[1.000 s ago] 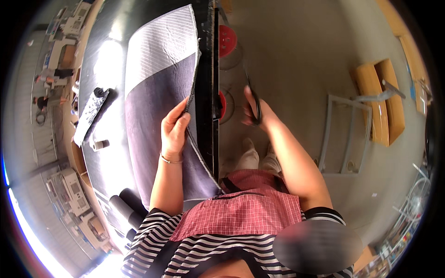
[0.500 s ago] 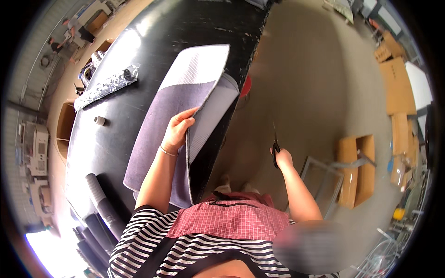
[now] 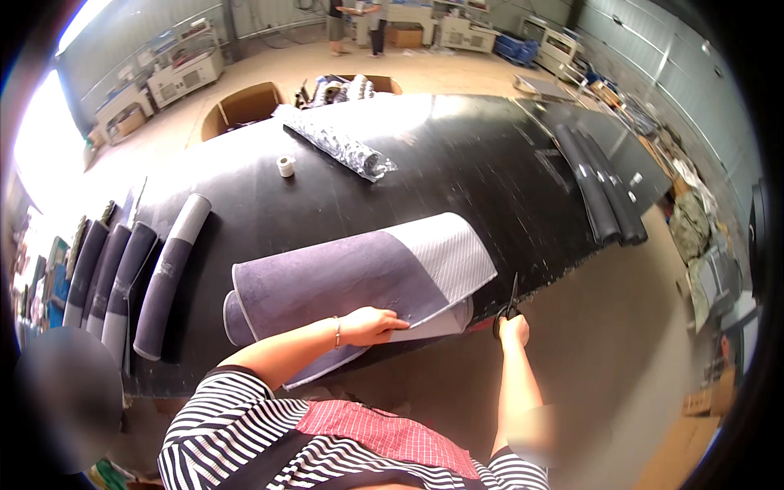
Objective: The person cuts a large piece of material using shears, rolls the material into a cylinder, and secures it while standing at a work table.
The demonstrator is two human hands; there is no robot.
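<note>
Pressing flat on purple mat [image 3: 343, 282], left hand [image 3: 371, 325] open, right hand [image 3: 513, 331] gripping scissors [image 3: 506, 304] beside it.

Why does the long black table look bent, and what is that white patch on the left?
Head view: the fisheye lens bows the long black table near the rim; the white patch is overexposed daylight at the left edge; the purple-grey folded mat under the left hand stays sharp.

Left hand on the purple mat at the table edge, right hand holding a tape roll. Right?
Not quite. The head view shows the right hand holding scissors, not a tape roll. The left hand does rest on the purple mat at the table edge.
</note>
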